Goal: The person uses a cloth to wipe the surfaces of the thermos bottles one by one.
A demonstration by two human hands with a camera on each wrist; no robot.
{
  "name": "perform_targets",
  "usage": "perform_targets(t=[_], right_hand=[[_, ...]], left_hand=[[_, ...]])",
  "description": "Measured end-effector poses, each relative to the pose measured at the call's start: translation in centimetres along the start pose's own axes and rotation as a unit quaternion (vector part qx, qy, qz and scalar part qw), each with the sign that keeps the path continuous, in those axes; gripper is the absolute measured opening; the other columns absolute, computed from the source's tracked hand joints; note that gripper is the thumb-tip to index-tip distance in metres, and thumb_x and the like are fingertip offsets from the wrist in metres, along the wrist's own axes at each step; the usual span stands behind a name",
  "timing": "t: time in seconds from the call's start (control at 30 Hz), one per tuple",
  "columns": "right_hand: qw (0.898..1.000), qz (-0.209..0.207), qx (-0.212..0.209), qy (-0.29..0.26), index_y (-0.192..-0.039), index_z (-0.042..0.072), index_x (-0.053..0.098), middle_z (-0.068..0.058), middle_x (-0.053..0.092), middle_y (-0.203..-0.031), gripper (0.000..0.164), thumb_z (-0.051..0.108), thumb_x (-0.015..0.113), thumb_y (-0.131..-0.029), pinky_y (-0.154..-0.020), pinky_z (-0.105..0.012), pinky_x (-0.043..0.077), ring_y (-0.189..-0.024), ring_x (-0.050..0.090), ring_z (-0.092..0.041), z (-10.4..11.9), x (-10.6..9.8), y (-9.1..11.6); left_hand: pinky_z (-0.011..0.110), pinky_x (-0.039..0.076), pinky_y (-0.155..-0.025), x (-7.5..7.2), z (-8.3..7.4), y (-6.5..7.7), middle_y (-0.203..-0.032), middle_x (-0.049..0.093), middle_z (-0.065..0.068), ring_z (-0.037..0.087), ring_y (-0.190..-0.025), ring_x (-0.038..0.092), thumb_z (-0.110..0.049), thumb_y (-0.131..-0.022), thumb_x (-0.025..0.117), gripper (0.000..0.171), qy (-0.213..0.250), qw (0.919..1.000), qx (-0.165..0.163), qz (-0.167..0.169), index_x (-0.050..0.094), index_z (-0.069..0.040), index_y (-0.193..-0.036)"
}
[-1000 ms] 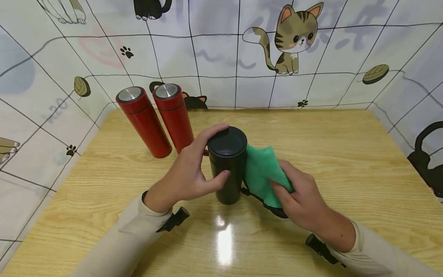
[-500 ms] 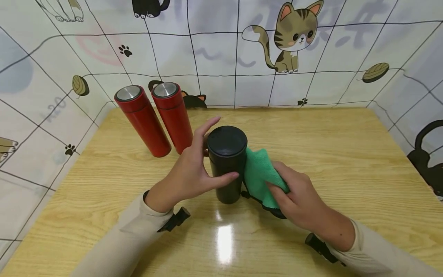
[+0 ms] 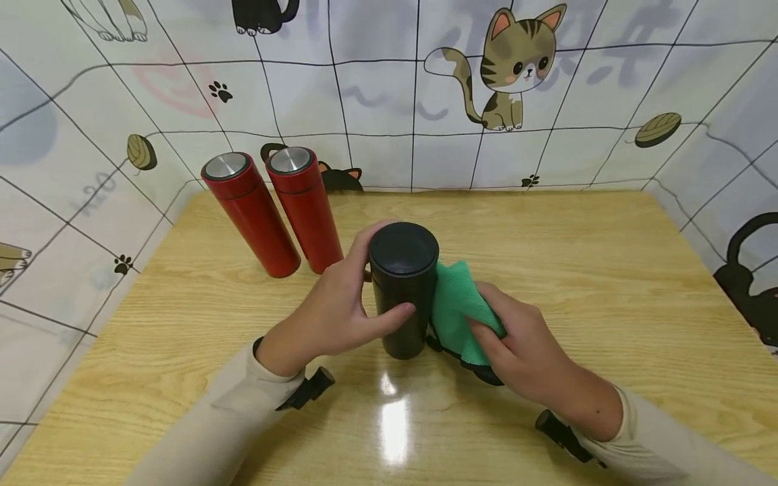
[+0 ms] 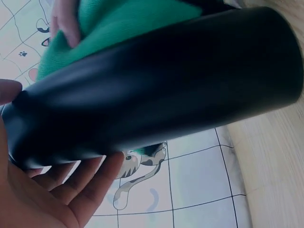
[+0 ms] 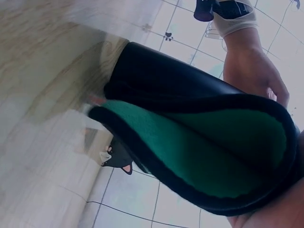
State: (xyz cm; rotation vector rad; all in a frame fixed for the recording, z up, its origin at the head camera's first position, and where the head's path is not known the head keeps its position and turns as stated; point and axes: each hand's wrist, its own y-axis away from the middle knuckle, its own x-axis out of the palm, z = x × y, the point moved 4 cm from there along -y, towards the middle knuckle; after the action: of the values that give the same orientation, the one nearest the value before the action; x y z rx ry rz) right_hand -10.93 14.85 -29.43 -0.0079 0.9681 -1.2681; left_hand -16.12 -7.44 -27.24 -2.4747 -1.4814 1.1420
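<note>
A black thermos bottle (image 3: 404, 297) stands upright on the wooden table. My left hand (image 3: 331, 307) grips its upper part, thumb across the front and the other fingers round the far left side. In the left wrist view those fingers (image 4: 88, 183) curl against the black surface. My right hand (image 3: 531, 344) pinches a folded green cloth (image 3: 458, 304) with a black border, which lies against the bottle's right side. From the right wrist, the cloth (image 5: 209, 152) appears as an open fold beside the bottle (image 5: 166, 73). The far side of the bottle is hidden.
Two red thermos bottles (image 3: 249, 212) (image 3: 306, 209) with silver-topped lids stand at the back left of the wooden table (image 3: 547, 236). Behind the table rises a white tiled-pattern wall (image 3: 377, 94) with cat drawings. Each wrist wears a black strap with a small camera.
The left fingers lifted off the bottle half a second ago and now lie round it again. The bottle has shifted slightly right. The cloth and right hand have moved a little left.
</note>
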Motion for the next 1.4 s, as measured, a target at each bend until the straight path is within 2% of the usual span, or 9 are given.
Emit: perform_targets(t=[0.3,0.5,0.63,0.73,0.8,0.9,1.0,1.2,1.4], right_hand=[[0.999,-0.025,-0.028,-0.004,-0.128,0.003,0.059,-0.007,0.070,-0.105,0.044,-0.010,0.061,-0.087,-0.081,-0.011,0.051,-0.085,0.064,-0.007,0.4,-0.1,-0.1],[1.000,0.015,-0.024,0.000,-0.129,0.006,0.058,-0.003,0.070,-0.106,0.046,-0.012,0.061,-0.087,-0.078,-0.012,0.051,-0.085,0.062,-0.005,0.1,0.2,-0.3],[1.000,-0.013,-0.024,0.008,-0.128,0.004,0.059,-0.005,0.070,-0.105,0.045,-0.012,0.061,-0.086,-0.076,-0.011,0.051,-0.083,0.063,-0.005,-0.1,0.1,-0.3],[0.999,-0.051,-0.014,-0.001,-0.129,0.003,0.060,-0.010,0.071,-0.107,0.046,-0.012,0.060,-0.085,-0.079,-0.010,0.051,-0.086,0.064,-0.003,-0.1,-0.1,-0.2],[0.997,-0.079,-0.010,-0.006,-0.128,0.003,0.061,-0.012,0.072,-0.107,0.045,-0.012,0.060,-0.086,-0.080,-0.010,0.050,-0.088,0.064,0.000,-0.2,-0.3,-0.2],[0.994,-0.113,-0.001,-0.011,-0.127,0.001,0.061,-0.014,0.071,-0.107,0.043,-0.012,0.059,-0.087,-0.082,-0.009,0.049,-0.090,0.062,0.004,-0.3,-0.6,-0.2],[0.991,-0.133,0.016,-0.012,-0.128,0.000,0.061,-0.015,0.071,-0.109,0.043,-0.013,0.059,-0.087,-0.084,-0.008,0.048,-0.094,0.061,0.007,-0.5,-0.9,-0.1],[0.991,-0.131,0.004,0.004,-0.128,0.000,0.062,-0.018,0.072,-0.110,0.040,-0.008,0.062,-0.089,-0.086,-0.007,0.049,-0.097,0.064,0.005,-0.3,-0.7,0.2],[0.987,-0.107,-0.112,0.031,-0.124,-0.002,0.067,-0.019,0.069,-0.122,0.031,0.012,0.054,-0.099,-0.097,-0.010,0.047,-0.119,0.061,0.000,0.3,-0.3,-0.1]], left_hand=[[0.035,0.049,-0.106,0.7,-0.2,-0.1,-0.138,0.058,-0.005,0.008,-0.123,0.058,-0.029,-0.073,0.090,0.105,0.013,0.9994,-0.015,-0.028,0.023,-0.019,-0.153],[0.036,0.049,-0.106,0.8,-0.3,0.1,-0.135,0.060,-0.003,0.009,-0.122,0.060,-0.031,-0.075,0.089,0.099,-0.012,0.9984,-0.030,-0.046,0.026,-0.016,-0.150],[0.035,0.048,-0.107,0.7,-0.4,0.1,-0.133,0.061,-0.002,0.009,-0.122,0.059,-0.027,-0.074,0.088,0.093,-0.006,0.9984,-0.011,-0.055,0.030,-0.014,-0.146],[0.035,0.053,-0.101,0.7,-1.1,0.4,-0.125,0.062,0.001,0.012,-0.112,0.062,-0.027,-0.072,0.088,0.089,-0.066,0.9951,0.016,-0.072,0.037,-0.015,-0.144],[0.035,0.058,-0.089,0.7,-1.9,0.6,-0.113,0.062,0.003,0.015,-0.098,0.064,-0.030,-0.069,0.088,0.088,-0.136,0.9867,0.026,-0.085,0.042,-0.018,-0.143],[0.035,0.059,-0.068,0.9,-2.8,0.8,-0.097,0.056,0.003,0.015,-0.079,0.059,-0.035,-0.066,0.088,0.087,-0.246,0.9640,0.027,-0.098,0.046,-0.024,-0.142],[0.035,0.056,-0.059,1.1,-3.0,0.7,-0.094,0.056,0.004,0.017,-0.075,0.059,-0.036,-0.067,0.086,0.085,-0.308,0.9459,0.022,-0.100,0.047,-0.028,-0.142],[0.036,0.053,-0.060,1.4,-2.5,1.0,-0.093,0.056,0.007,0.022,-0.082,0.057,-0.032,-0.069,0.082,0.080,-0.382,0.9184,0.022,-0.099,0.050,-0.029,-0.142],[0.035,0.051,-0.057,1.7,-2.0,1.0,-0.091,0.056,0.008,0.023,-0.080,0.057,-0.036,-0.068,0.084,0.083,-0.414,0.9061,0.015,-0.086,0.049,-0.028,-0.143]])
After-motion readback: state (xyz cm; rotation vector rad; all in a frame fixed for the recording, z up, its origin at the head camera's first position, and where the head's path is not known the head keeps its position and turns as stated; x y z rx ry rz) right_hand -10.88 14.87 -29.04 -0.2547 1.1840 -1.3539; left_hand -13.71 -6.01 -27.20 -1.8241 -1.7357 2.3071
